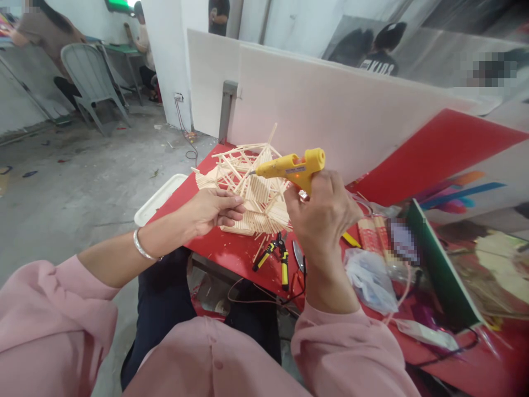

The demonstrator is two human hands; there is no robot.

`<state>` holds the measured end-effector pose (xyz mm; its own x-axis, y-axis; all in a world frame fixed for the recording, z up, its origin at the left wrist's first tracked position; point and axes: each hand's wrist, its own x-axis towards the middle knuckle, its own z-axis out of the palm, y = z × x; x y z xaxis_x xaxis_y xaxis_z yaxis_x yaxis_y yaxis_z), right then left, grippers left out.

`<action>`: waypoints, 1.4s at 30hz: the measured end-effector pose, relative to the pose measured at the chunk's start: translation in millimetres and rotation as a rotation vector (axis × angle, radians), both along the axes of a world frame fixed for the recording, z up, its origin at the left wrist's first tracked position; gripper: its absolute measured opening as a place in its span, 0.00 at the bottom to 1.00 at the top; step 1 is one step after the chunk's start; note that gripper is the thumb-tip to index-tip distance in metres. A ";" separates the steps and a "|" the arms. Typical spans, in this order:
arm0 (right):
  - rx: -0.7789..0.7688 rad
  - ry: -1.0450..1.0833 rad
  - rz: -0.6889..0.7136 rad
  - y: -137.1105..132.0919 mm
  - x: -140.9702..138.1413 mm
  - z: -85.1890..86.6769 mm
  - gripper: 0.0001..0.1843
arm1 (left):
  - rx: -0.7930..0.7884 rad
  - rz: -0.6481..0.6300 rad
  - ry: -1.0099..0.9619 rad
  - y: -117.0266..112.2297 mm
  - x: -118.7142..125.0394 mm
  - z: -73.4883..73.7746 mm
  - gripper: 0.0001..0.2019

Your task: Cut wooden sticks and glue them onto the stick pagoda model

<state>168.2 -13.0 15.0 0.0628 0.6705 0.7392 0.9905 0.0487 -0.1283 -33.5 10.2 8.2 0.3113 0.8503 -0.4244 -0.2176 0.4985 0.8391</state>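
Note:
A yellow hot glue gun (289, 168) is gripped in my right hand (322, 212), its metal nozzle pointing left over a model built of thin wooden sticks (260, 196). The model has a ribbed base and slanted, roof-like parts. In front of its left side is my left hand (219, 209), thumb and fingers pinched together; whatever may be between them is too small to make out. Yellow-and-black pliers (275, 256) lie on the red table (231, 253) below the model, with a few loose sticks (259, 248) beside them.
At the right are a clear plastic bag (370, 278), red-and-tan packets (372, 237), a green panel (444, 264) and a white power strip (427, 333) with cords. White boards (330, 105) stand behind the table. A white tray (159, 199) sits at its left edge. Other people are farther back.

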 end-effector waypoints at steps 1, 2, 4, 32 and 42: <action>0.005 -0.003 0.001 -0.4 0.6 -0.2 0.17 | 0.002 0.002 -0.001 0.1 0.3 -0.1 0.07; 0.015 -0.012 0.004 -0.8 1.2 -0.6 0.17 | 0.003 0.005 -0.003 0.2 0.8 0.0 0.07; 0.042 -0.042 0.004 -1.7 2.0 -1.5 0.17 | 0.002 0.008 -0.010 0.0 2.0 1.0 0.08; 0.171 -0.186 -0.004 -12.5 7.7 -10.2 0.16 | -0.058 0.031 -0.018 6.6 9.2 9.6 0.11; 0.224 -0.215 0.012 -14.1 9.9 -13.3 0.16 | -0.049 0.012 -0.011 6.4 9.1 12.6 0.08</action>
